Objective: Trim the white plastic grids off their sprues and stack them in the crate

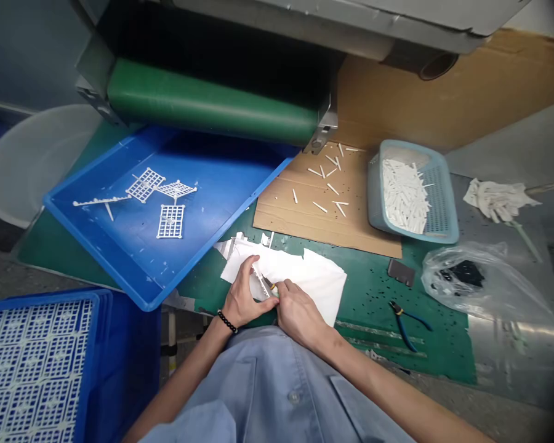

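My left hand (244, 298) pinches a white plastic grid piece (260, 280) between thumb and fingers, tilted on edge. My right hand (300, 312) is closed around a small tool (272, 286) with a dark tip and a yellow part. Its tip is against or very close to the grid piece; the rest is hidden in the fist, so its exact kind does not show. Both hands are above a white cloth (321, 280) spread on the green table. Similar white grid pieces (170, 221) lie in a blue tray (203, 215) at the left.
Loose white sticks (332, 189) lie on cardboard (281, 209); more fill a light blue basket (444, 212). Right are blue-handled pliers (405, 332), a dark block (401, 272) and a plastic bag (498, 283). A green conveyor roller (212, 101) overhangs the tray. Stacked grids (32, 369) stand lower left.
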Tool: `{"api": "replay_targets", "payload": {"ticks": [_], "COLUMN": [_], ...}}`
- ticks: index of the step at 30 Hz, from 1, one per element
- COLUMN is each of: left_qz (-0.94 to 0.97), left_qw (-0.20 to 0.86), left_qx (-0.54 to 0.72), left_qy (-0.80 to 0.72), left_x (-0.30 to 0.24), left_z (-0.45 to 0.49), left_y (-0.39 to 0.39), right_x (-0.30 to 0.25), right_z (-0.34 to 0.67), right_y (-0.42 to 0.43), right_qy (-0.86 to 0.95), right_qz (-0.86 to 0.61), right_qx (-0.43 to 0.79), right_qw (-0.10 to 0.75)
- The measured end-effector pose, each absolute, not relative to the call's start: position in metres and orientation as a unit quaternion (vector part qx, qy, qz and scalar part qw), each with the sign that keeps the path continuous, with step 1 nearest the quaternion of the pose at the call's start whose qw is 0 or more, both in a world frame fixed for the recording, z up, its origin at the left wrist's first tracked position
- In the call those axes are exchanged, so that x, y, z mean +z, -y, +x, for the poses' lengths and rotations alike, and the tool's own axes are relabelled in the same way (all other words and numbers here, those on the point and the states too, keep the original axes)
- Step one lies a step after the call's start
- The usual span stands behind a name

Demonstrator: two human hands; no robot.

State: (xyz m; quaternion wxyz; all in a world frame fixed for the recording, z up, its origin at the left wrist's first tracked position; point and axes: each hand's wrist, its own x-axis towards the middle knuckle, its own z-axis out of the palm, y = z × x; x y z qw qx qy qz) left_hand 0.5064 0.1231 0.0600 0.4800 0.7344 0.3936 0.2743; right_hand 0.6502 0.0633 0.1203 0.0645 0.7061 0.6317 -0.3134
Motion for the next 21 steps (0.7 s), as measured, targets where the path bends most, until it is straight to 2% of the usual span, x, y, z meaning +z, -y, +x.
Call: {"api": "replay_targets", "payload": {"ticks": [11, 21], "left_qz": [0.733, 0.732], "left_qw": [0.483, 0.490], "left_qx": [0.263, 0.256], "left_qy": [-0.400, -0.398], "left_x": [0.060, 0.060], "left_z": [0.508, 0.507], "left_y": [-0.125, -0.125], "right_x": [0.142, 0.147], "right_z": [0.658, 0.654], "right_y": [-0.082, -0.086], "right_qy": [-0.596, -0.589], "right_qz": [0.674, 0.676], "right_qx": [-0.415, -0.414], "right_qw": [0.135, 0.158]}}
